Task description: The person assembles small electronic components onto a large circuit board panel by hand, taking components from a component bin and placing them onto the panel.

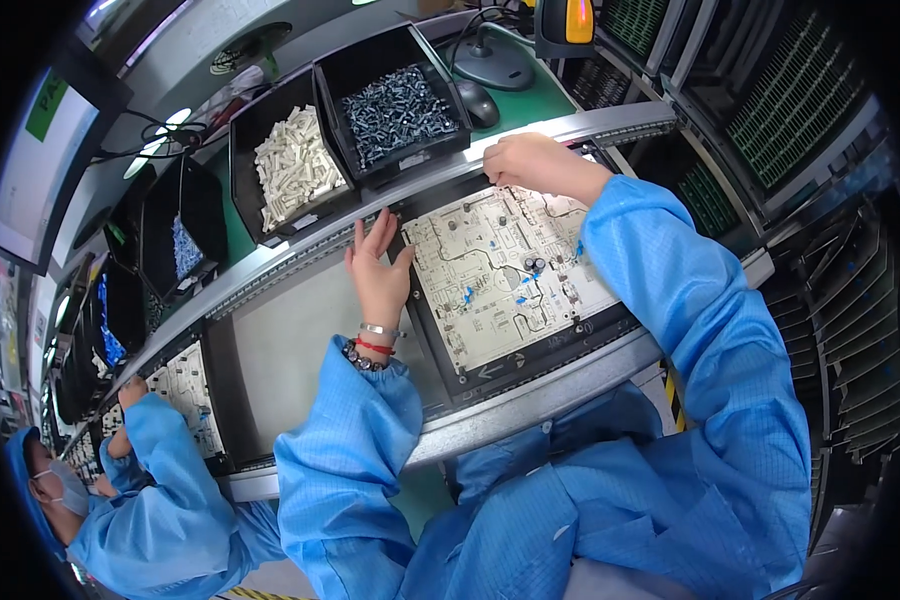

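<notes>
A pale circuit board (pixel 500 280) lies in a dark carrier frame (pixel 435 335) on the rail track in front of me. Small blue, black and grey parts stand up from its surface. My left hand (pixel 378 275) rests at the frame's left side, fingers stretched apart and holding nothing. Above the board's far edge, my right hand (pixel 535 165) has its fingers pressed together in a pinch. Whatever lies between those fingertips, if anything, is too small or hidden to make out.
Beyond the rail (pixel 610 122) stand a bin of white parts (pixel 295 165) and a bin of dark blue parts (pixel 395 115). A mouse (pixel 477 103) and a scanner (pixel 565 25) sit behind. At left, a co-worker (pixel 160 500) handles another board (pixel 185 390). Racks of boards (pixel 840 340) stand right.
</notes>
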Demonstrator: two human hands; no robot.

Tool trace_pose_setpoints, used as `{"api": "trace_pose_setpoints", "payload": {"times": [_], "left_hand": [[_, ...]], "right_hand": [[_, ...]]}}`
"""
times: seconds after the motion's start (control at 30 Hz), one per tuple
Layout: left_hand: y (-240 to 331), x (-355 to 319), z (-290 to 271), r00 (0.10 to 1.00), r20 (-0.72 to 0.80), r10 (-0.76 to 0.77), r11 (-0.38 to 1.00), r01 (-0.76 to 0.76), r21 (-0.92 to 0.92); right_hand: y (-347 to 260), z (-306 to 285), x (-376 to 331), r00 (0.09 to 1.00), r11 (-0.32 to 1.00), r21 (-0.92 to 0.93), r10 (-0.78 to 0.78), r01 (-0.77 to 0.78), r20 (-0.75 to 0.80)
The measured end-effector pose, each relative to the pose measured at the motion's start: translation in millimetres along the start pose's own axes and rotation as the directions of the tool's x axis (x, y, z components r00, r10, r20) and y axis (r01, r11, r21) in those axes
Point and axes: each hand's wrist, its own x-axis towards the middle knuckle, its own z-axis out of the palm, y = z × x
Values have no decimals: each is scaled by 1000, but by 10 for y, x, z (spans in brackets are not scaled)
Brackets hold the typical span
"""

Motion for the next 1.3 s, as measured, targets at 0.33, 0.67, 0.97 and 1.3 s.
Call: {"api": "trace_pose_setpoints", "payload": {"times": [0.33,0.67,0.97,1.3], "left_hand": [[161,25,-27,999,36,36,998,-38,59],[897,-46,-44,944,145,298,822,-331,463],[1087,397,998,588,536,606,705,-709,-19],[973,319,1062,623,486,613,702,-711,26]], "right_hand": [[372,-489,-554,908,934,348,211,-77,-363],[798,-19,-1243,776,830,374,536,-414,-331],[701,43,-1125,741,858,279,513,-431,-434],[581,60,-1045,709,796,395,596,-459,-378]]}}
